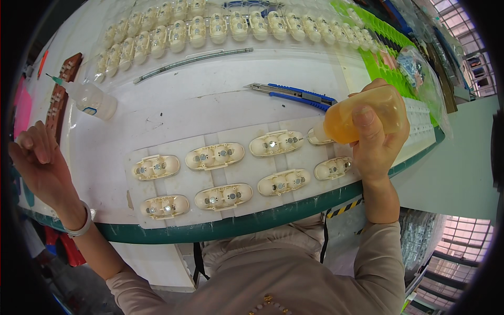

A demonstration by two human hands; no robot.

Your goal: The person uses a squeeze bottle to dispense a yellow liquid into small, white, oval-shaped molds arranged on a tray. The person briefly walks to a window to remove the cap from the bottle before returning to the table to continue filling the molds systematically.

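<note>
My right hand (375,139) is wrapped round a squeeze bottle (344,122) of amber liquid. The bottle is tipped over, its pale nozzle end pointing down-left at a cream oval plastic shell (318,137) at the far right of a white board (239,176). Whether the tip touches the shell cannot be told. Several similar shells, such as one at near left (165,207), lie on the board in two rows, with round silvery discs inside. My left hand (39,163) is held over the table's left side, fingers loosely bent, nothing visible in it.
A blue utility knife (294,94) lies beyond the board. At left stand a small clear needle-tipped bottle (94,101) and a brown strip (62,97). Clear trays (197,47) of cream parts span the back, near a grey rod (191,64). Green racks (386,68) are at right.
</note>
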